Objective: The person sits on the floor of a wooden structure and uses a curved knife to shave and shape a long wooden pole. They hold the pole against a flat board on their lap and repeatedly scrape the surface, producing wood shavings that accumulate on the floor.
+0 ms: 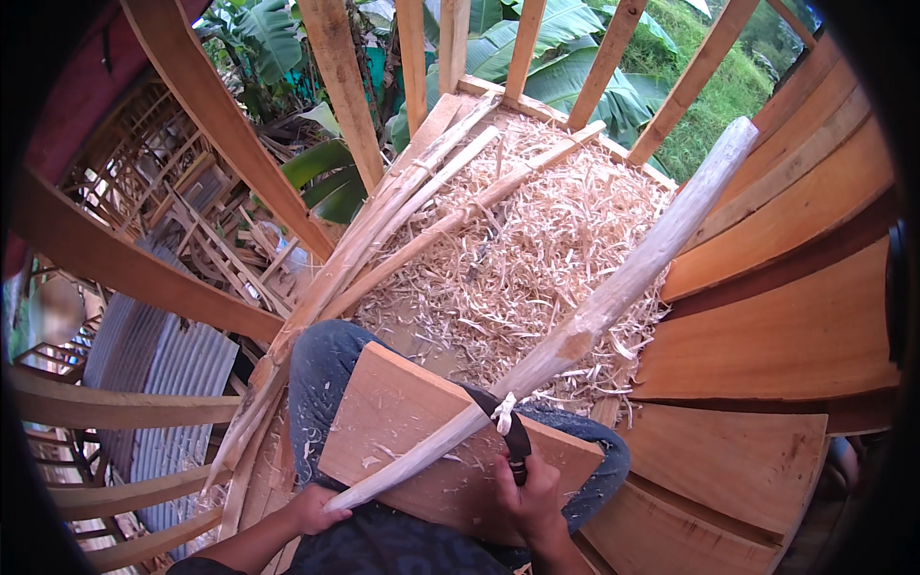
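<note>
A long pale wooden pole, stripped of bark, slants from lower left to upper right across a flat board on my lap. My left hand is closed around its thin near end. In my right hand is a dark curved knife, held by its near end. Its far part meets the pole over the board. A curled white strip, perhaps a shaving, sits where knife and pole meet. Small chips lie on the board.
Curled wood shavings cover the floor ahead. Long split poles lie along the left. Upright wooden slats surround me, with wide planks on the right. Corrugated metal sheets and scrap timber stand beyond the left slats.
</note>
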Demonstrator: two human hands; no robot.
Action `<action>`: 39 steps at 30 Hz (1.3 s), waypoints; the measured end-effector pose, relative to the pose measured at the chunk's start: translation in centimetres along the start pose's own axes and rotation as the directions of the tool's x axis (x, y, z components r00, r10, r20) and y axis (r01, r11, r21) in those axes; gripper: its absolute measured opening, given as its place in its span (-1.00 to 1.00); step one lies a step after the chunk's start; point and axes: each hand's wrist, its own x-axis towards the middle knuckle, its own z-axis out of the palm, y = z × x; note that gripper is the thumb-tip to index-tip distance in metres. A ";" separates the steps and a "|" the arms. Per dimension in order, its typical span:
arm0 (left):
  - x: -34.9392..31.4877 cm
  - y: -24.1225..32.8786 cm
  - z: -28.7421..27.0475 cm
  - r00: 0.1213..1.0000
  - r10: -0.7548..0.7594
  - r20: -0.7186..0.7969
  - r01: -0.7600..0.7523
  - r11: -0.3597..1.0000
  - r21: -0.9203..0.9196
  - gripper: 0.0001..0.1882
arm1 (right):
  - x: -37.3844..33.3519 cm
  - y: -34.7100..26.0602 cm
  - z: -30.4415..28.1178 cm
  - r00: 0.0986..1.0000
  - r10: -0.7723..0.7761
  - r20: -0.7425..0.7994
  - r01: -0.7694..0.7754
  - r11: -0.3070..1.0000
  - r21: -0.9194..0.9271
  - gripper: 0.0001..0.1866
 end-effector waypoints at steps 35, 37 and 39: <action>0.6 0.0 -0.1 0.999 0.025 0.027 -0.026 1.000 0.017 -0.57 | -0.7 -4.6 -2.3 0.878 0.234 0.418 -0.358 0.900 0.248 -0.89; 0.7 -0.2 -0.1 0.999 0.024 0.024 -0.024 1.000 0.020 -0.57 | -0.4 -4.8 -1.6 0.790 0.054 0.611 -0.159 0.980 0.120 -0.88; 0.3 -0.9 0.0 0.998 0.060 0.005 -0.060 0.998 0.007 -0.58 | -0.3 -4.8 -1.9 0.874 0.169 0.455 -0.291 0.933 0.214 -0.87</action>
